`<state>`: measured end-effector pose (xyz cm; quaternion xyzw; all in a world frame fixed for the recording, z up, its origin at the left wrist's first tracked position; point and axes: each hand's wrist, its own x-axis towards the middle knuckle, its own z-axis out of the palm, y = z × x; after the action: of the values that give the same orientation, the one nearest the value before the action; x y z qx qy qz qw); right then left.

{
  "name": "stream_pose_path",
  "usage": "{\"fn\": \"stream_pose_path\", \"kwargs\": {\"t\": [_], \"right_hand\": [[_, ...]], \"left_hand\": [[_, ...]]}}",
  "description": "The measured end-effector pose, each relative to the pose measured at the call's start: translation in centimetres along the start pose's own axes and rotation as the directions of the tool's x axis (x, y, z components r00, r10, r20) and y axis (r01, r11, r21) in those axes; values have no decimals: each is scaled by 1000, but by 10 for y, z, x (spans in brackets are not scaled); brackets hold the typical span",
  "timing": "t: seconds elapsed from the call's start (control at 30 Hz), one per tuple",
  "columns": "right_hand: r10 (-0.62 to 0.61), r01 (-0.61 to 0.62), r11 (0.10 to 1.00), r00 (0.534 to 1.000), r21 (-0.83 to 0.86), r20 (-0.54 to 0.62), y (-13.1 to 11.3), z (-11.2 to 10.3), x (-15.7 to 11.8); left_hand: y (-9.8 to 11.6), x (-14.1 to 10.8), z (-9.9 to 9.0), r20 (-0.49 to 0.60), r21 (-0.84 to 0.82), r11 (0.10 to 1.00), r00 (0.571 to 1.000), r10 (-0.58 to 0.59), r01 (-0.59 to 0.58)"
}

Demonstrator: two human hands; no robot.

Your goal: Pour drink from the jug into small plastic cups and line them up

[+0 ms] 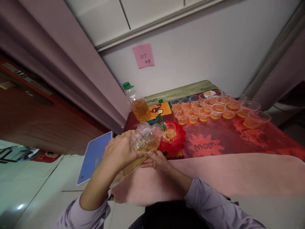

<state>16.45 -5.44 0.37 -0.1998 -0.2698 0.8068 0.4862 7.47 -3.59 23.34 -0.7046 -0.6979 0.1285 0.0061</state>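
Note:
My left hand (121, 146) is wrapped over a large clear plastic bottle (146, 138) of yellowish liquid. The bottle is tipped, its neck pointing right. Fingers of my right hand (156, 161) close on the bottle's near side from below. A green plastic piece (160, 122) shows by its neck. Just past the neck, a clear plastic cup (170, 130) with some liquid inside stands on a red scalloped plate (179, 143). My hands cover part of the bottle; whether liquid is flowing cannot be made out.
Rows of clear cups (205, 116) holding yellow-orange liquid fill the table's back right. A second bottle (139, 106) with a green cap stands upright at the back left. Near it lies a small green cap (160, 101). A pink cloth (226, 175) covers the front edge.

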Motion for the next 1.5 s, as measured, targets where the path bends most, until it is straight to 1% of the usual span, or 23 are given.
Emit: {"fn": "stream_pose_path", "kwargs": {"t": [0.2, 0.33, 0.7, 0.83, 0.97, 1.03, 1.1, 1.13, 1.2, 1.23, 1.3, 1.37, 1.43, 1.47, 1.5], "right_hand": [[8, -9, 1000, 1000, 21, 14, -1, -1, 2], [17, -17, 1000, 1000, 14, -7, -1, 0, 2], [-2, 2, 1000, 1000, -3, 4, -2, 1, -1], [13, -13, 1000, 1000, 2, 7, 0, 0, 2], [34, -34, 999, 999, 0, 1, 2, -4, 6], [32, -32, 999, 999, 4, 6, 1, -6, 8], [14, -14, 1000, 1000, 10, 8, -2, -8, 10], [-1, 1, 1000, 1000, 13, 9, -4, -9, 11], [-35, 34, 999, 999, 24, 8, -8, -9, 12], [-51, 51, 998, 999, 34, 4, -10, -9, 12], [-73, 74, 996, 997, 59, -20, -14, -8, 11], [-87, 91, 993, 995, 74, -54, -17, -7, 9], [-106, 111, 992, 990, 62, -89, -19, -7, 5], [-120, 125, 991, 988, 45, -102, -19, -7, 3], [-140, 143, 990, 984, 21, -110, -20, -7, 2]], "left_hand": [[-1, 0, 0, 6, -6, 1000, 1000, 1, -1], [0, -1, -1, 5, -16, 1000, 1000, 4, -4], [-3, -1, 3, 3, -25, 1000, 1000, 18, -18], [-4, 0, 6, -23, -24, 999, 1000, 21, -21], [-8, 3, 14, -93, -61, 998, 996, 13, -19], [-15, 4, 24, -157, -106, 994, 988, 16, -33], [-25, 4, 39, -250, -182, 981, 968, 23, -71], [-31, 4, 48, -309, -237, 967, 951, 15, -93], [-45, 2, 69, -447, -366, 922, 893, -52, -129], [-52, 0, 80, -493, -445, 884, 863, -107, -144], [-63, -4, 103, -537, -600, 777, 816, -214, -191], [-70, -8, 128, -552, -731, 632, 767, -326, -258], [-73, -9, 155, -536, -815, 469, 749, -389, -339], [-73, -8, 169, -534, -830, 425, 736, -416, -362], [-73, -7, 182, -540, -832, 413, 709, -454, -370]]}}
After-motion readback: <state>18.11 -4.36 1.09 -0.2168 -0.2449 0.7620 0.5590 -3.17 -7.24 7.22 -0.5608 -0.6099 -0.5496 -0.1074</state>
